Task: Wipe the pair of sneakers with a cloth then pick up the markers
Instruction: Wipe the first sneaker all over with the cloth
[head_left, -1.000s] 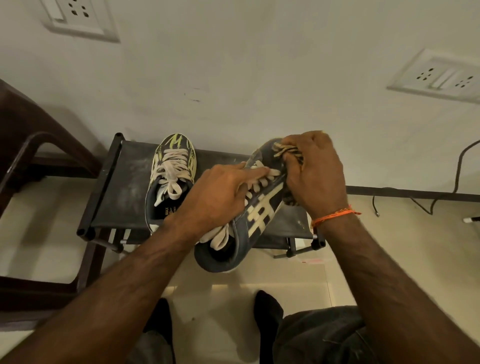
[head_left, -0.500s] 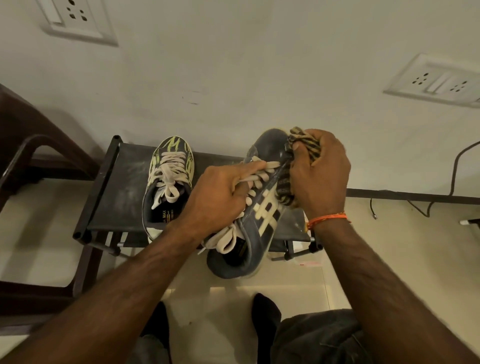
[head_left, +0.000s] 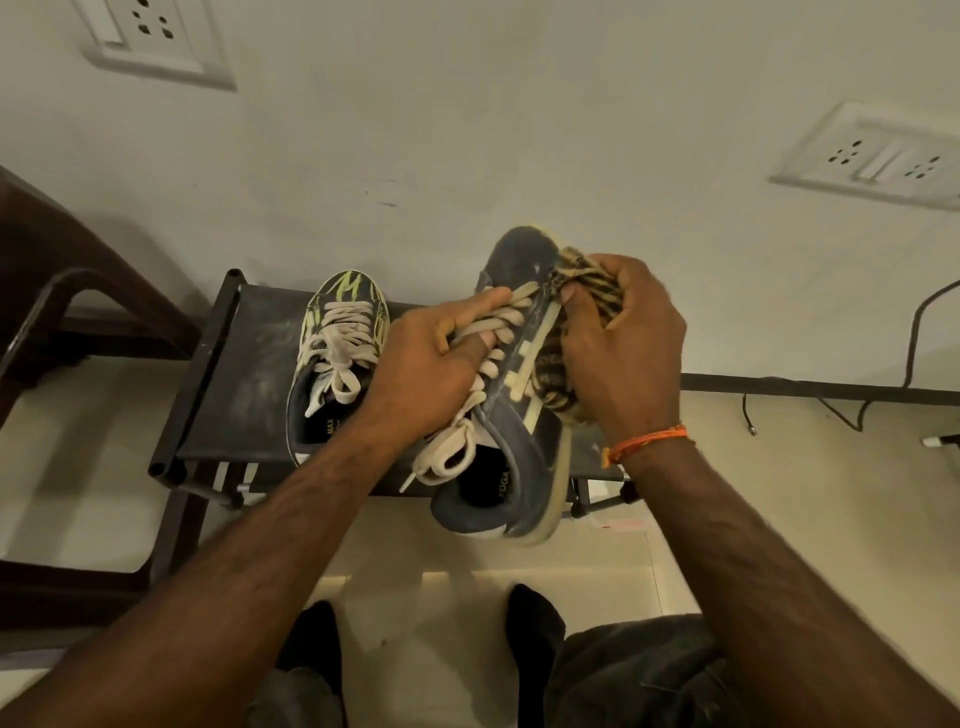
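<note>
A dark grey sneaker (head_left: 519, 447) with cream stripes and cream laces is held above the front right of a low black rack (head_left: 234, 395). My left hand (head_left: 436, 364) grips it across the laces. My right hand (head_left: 618, 348) grips a bunched striped black-and-tan cloth (head_left: 587, 280) and presses it against the sneaker's right side near the toe. The second sneaker (head_left: 337, 364), dark with yellow-green markings and cream laces, stands on the rack to the left. No markers are in view.
A dark brown chair (head_left: 62, 322) stands at the left. The white wall behind carries two socket plates (head_left: 156, 41) (head_left: 872, 156). A black cable (head_left: 914, 338) hangs at the right. My feet (head_left: 535, 618) and knee are on the pale tiled floor below.
The right hand with the cloth has slid along the sneaker's right side toward the toe. The sneaker has tipped a little, its heel now lower and more to the right.
</note>
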